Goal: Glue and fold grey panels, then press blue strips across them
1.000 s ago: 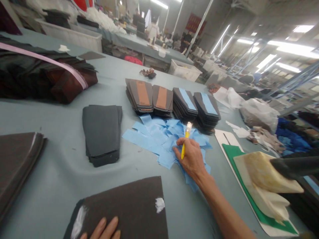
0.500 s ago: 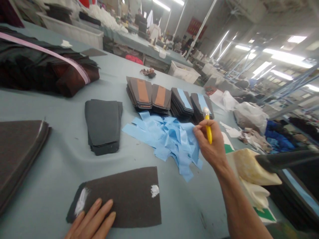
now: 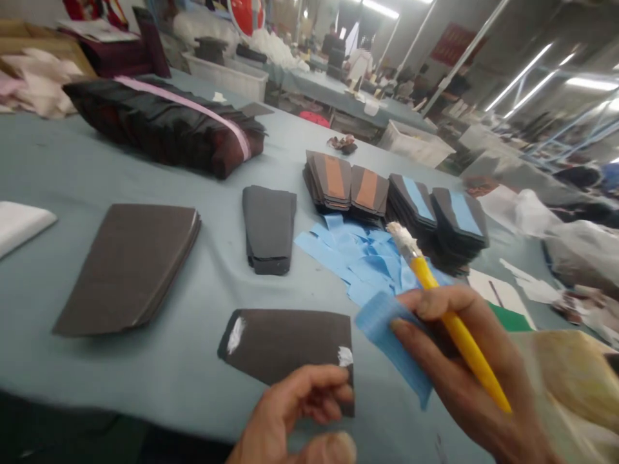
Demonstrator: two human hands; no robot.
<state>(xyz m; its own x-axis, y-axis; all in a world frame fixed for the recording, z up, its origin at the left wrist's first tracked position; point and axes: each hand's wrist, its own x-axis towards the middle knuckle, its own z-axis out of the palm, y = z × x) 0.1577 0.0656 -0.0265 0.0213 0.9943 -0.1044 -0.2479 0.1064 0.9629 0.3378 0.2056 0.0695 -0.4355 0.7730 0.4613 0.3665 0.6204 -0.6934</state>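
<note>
Between the thumb and fingers of my right hand (image 3: 464,348) is a light blue fabric strip (image 3: 396,345). The same hand also holds a yellow-handled brush (image 3: 464,341), its bristles loaded with white paste and pointing up and away. My left hand (image 3: 300,412) hovers at the near edge of a dark grey fabric panel (image 3: 285,345), fingers half curled, thumb apart, nothing in it. White paste is smeared at the panel's left end and right edge. Beyond my right hand, a loose heap of blue strips (image 3: 367,254) lies on the table, partly hidden by the brush.
Stacked grey panels with brown strips (image 3: 333,180) and with blue strips (image 3: 459,216) stand behind the heap. Plain grey pieces (image 3: 269,225) and a larger dark stack (image 3: 130,264) lie left. A pink-tied dark bundle (image 3: 169,125) is farther back. Yellowish cloth (image 3: 570,374) sits right.
My right hand has brought one blue strip from the heap toward the panel, still holding the brush. My left hand has lifted from the panel's left end and moved right. The view has shifted left.
</note>
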